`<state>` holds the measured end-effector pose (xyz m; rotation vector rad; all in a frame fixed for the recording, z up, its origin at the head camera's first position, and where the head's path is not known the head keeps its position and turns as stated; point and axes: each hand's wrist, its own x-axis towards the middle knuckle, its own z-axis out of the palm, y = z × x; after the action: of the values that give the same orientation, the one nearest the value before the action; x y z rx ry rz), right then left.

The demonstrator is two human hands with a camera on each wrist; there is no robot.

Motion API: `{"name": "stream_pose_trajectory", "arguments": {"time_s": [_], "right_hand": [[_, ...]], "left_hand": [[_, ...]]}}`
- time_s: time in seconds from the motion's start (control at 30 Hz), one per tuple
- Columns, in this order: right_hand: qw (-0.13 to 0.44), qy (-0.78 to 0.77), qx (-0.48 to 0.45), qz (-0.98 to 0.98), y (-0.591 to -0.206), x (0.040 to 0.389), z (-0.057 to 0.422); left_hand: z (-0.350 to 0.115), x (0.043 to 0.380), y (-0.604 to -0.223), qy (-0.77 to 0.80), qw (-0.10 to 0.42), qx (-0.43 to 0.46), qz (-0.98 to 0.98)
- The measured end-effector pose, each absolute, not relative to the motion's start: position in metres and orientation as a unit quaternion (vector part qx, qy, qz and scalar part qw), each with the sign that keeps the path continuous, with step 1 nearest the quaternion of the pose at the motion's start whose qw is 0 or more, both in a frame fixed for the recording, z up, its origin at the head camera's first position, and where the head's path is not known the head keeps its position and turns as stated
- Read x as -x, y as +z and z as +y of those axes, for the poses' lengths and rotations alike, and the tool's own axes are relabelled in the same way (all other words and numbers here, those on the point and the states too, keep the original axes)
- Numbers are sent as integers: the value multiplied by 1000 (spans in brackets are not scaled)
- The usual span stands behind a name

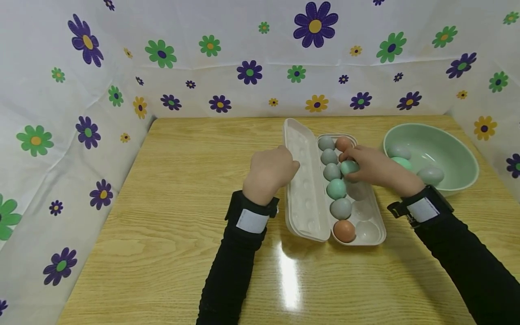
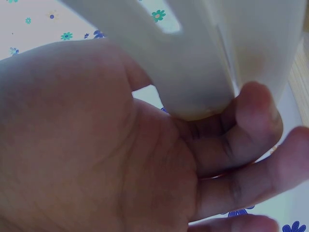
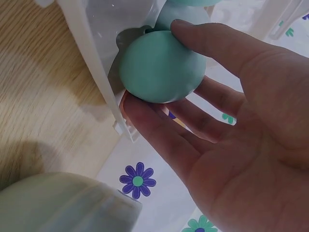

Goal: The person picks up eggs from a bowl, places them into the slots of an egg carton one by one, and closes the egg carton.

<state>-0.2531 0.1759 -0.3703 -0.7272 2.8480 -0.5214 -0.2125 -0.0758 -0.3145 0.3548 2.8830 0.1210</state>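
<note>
A pale egg carton lies with its lid raised on the left side. My left hand grips the lid's outer edge, its fingers curled round it in the left wrist view. With thumb and fingers my right hand holds a green egg at the carton's right row. Down the left row sit grey eggs, another green egg and a brown egg at the near end. A second brown egg is at the right row's far end. My right fingers partly hide that row.
A light green bowl stands right of the carton, close to my right wrist. Inside are two grey eggs and a green one. The wooden table meets a flower-patterned cloth at the back and sides.
</note>
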Motion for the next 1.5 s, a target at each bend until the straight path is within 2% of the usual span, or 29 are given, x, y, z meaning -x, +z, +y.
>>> {"name": "stream_pose_trajectory", "arguments": {"time_s": [0.47, 1.5], "right_hand": [[101, -184, 219, 953, -370, 252, 172], [96, -169, 215, 957, -366, 246, 176]], "left_hand": [[-75, 212, -314, 34, 120, -121, 985], [-75, 212, -312, 34, 121, -120, 985]]}}
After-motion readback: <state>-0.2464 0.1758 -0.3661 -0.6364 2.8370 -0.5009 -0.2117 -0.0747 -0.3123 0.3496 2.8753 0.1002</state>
